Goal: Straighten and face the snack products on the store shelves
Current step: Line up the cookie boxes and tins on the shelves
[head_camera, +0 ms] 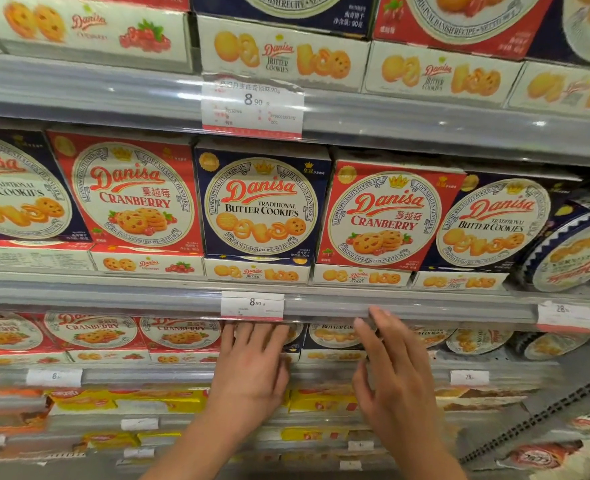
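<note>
Much of the lower shelf was hidden: the left hand (252, 362) covered the box it lay on, so its print could not be read, and the shelf rail (425, 308) above cut off the tops of every box in that row. The left hand's fingers were straight and flat against that hidden box, holding nothing. The right hand (393, 368) was open too, fingers spread, its fingertips (378, 311) reaching up to the rail's front edge; whether they touched it could not be told. Just behind it a navy butter cookie box (331, 336) showed only its lower half.

On the middle shelf the boxes stood upright along the front edge, faces out: a red cranberry box (130, 192), a navy butter cookies box (262, 206), another red cranberry box (387, 220) tilted slightly, and a further navy box (494, 223) partly covered by its neighbour. Each stood on a flat white box lying on its side. At the right end a round tin (577, 251) leaned, its label upside down and cut off by the frame.

A price tag (252, 304) reading 8.90 sat on the rail's front edge above the left hand. The yellow packs (124, 400) further below were blurred beyond reading.
</note>
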`<state>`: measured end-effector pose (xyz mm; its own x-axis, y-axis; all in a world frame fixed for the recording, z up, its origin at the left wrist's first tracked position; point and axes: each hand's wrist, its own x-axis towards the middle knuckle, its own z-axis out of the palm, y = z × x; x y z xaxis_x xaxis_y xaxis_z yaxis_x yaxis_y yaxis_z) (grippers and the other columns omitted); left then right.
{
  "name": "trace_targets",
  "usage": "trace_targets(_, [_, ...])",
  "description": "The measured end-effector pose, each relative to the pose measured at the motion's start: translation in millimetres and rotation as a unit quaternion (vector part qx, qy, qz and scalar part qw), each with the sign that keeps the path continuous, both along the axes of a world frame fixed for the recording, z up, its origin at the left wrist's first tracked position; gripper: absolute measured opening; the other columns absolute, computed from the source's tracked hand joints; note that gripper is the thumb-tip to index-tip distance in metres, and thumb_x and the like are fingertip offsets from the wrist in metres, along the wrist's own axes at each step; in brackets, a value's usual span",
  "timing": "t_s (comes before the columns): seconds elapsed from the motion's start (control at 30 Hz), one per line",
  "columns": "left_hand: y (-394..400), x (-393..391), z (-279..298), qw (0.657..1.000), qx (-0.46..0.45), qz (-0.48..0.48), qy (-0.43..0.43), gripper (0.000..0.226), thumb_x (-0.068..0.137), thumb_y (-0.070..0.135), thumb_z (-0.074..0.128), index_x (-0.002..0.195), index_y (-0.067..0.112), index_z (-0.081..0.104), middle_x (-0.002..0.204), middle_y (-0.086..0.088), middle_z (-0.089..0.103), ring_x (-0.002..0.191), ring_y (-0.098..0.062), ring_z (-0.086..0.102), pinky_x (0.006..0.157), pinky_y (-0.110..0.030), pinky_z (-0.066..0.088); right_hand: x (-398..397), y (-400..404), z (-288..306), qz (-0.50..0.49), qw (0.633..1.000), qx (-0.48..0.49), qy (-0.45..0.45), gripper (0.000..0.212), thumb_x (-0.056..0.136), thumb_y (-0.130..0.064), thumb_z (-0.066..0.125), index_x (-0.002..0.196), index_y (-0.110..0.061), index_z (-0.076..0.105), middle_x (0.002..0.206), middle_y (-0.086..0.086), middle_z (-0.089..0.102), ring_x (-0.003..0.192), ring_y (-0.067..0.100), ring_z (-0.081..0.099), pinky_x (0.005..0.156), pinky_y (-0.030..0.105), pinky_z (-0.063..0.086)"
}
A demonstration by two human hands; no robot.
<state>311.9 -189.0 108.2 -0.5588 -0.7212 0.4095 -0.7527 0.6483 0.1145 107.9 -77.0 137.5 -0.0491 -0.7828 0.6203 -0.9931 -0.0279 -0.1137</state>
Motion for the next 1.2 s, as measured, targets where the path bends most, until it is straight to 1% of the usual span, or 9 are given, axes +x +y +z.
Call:
trace_targets(0.13, [14.3, 7.2, -10.5, 0.995, -0.031, -0.073, 0.060, 0.056, 0.079, 0.030, 0.059, 0.134, 0.019, 0.061, 0.138, -0.004, 0.057, 0.126, -0.029, 0.052, 0.111, -0.057, 0.036, -1.0, -1.5, -2.0, 0.000, 1.000, -0.002, -0.011, 0.065, 0.078, -0.007, 0.072, 0.138, -0.016, 0.048, 0.148, 0.011, 0.048, 0.137, 0.031, 0.045, 0.107, 0.050, 0.043])
trace_targets(0.23, [24.4, 15.9, -13.5, 0.978, -0.075, -0.156, 0.117, 0.039, 0.077, 0.024, 0.061, 0.114, 0.021, 0.073, 0.140, 0.002, 0.060, 0.128, -0.022, 0.056, 0.111, -0.055, 0.036, -0.9, -3.0, -3.3, 0.002, 1.000, -0.022, -0.011, 0.055, 0.085, -0.012, 0.061, 0.138, -0.017, 0.049, 0.148, 0.010, 0.049, 0.136, 0.031, 0.047, 0.106, 0.049, 0.044])
trace_targets(0.3, [27.5, 17.2, -8.2, 0.970, -0.114, -0.177, 0.123, 0.038, 0.073, 0.025, 0.063, 0.110, 0.022, 0.075, 0.140, 0.002, 0.061, 0.130, -0.022, 0.055, 0.113, -0.054, 0.034, -1.0, -3.4, -5.2, 0.001, 1.000, -0.025, -0.013, 0.058, 0.082, -0.011, 0.065, 0.138, -0.018, 0.049, 0.148, 0.010, 0.049, 0.135, 0.031, 0.047, 0.106, 0.049, 0.044])
trace_targets(0.47, [29.5, 7.7, 18.9, 0.976, -0.146, -0.082, 0.139, 0.061, 0.078, 0.023, 0.062, 0.137, 0.012, 0.060, 0.158, -0.010, 0.041, 0.146, -0.038, 0.036, 0.118, -0.060, 0.025, -4.5, -4.7, 3.4, 0.019, 0.998, -0.055, -0.018, 0.053, 0.087, -0.021, 0.055, 0.140, -0.018, 0.048, 0.144, 0.008, 0.053, 0.128, 0.032, 0.053, 0.112, 0.044, 0.039])
trace_targets(0.6, [28.4, 6.1, 24.5, 0.995, -0.090, 0.014, 0.040, 0.077, 0.083, 0.036, 0.051, 0.155, 0.011, 0.037, 0.166, -0.010, 0.023, 0.153, -0.036, 0.021, 0.115, -0.064, 0.025, -10.5, -11.5, 39.1, 0.024, 0.994, -0.100, -0.043, 0.052, 0.084, -0.012, 0.058, 0.136, -0.014, 0.055, 0.142, 0.015, 0.055, 0.122, 0.031, 0.056, 0.099, 0.055, 0.050])
trace_targets(0.7, [29.0, 6.9, 21.8, 0.997, -0.071, 0.033, 0.005, 0.080, 0.084, 0.037, 0.046, 0.158, 0.012, 0.030, 0.168, -0.009, 0.019, 0.154, -0.034, 0.019, 0.115, -0.063, 0.026, -19.4, -18.0, 77.0, 0.023, 0.987, -0.161, -0.015, 0.049, 0.082, -0.001, 0.065, 0.132, -0.003, 0.061, 0.145, 0.022, 0.051, 0.128, 0.035, 0.053, 0.099, 0.056, 0.052])
trace_targets(0.87, [29.7, 5.5, 19.9, 0.997, -0.057, 0.048, 0.014, 0.078, 0.084, 0.034, 0.046, 0.158, 0.014, 0.030, 0.168, -0.007, 0.018, 0.154, -0.032, 0.018, 0.115, -0.064, 0.029, -36.5, -34.3, 137.8, 0.027, 0.981, -0.188, 0.035, 0.053, 0.091, -0.014, 0.064, 0.141, -0.006, 0.051, 0.152, 0.019, 0.041, 0.141, 0.037, 0.038, 0.115, 0.052, 0.032])
trace_targets(0.97, [30.4, 4.3, 20.4, 0.997, -0.057, 0.048, 0.024, 0.076, 0.085, 0.032, 0.045, 0.158, 0.015, 0.031, 0.168, -0.005, 0.020, 0.154, -0.031, 0.019, 0.115, -0.062, 0.028, -38.5, -42.0, 157.6, 0.013, 0.984, -0.169, 0.059, 0.055, 0.093, -0.020, 0.061, 0.144, -0.007, 0.048, 0.154, 0.018, 0.039, 0.145, 0.036, 0.032, 0.118, 0.055, 0.027])
trace_targets(1.2, [34.2, 1.7, 24.3, 0.997, -0.040, 0.053, 0.039, 0.077, 0.085, 0.029, 0.050, 0.158, 0.018, 0.030, 0.168, -0.001, 0.018, 0.156, -0.027, 0.015, 0.118, -0.059, 0.025, -41.0, -57.1, 171.0, -0.021, 0.989, -0.123, 0.077, 0.061, 0.092, -0.027, 0.059, 0.148, -0.008, 0.042, 0.144, 0.021, 0.048, 0.135, 0.041, 0.040, 0.118, 0.058, 0.026])
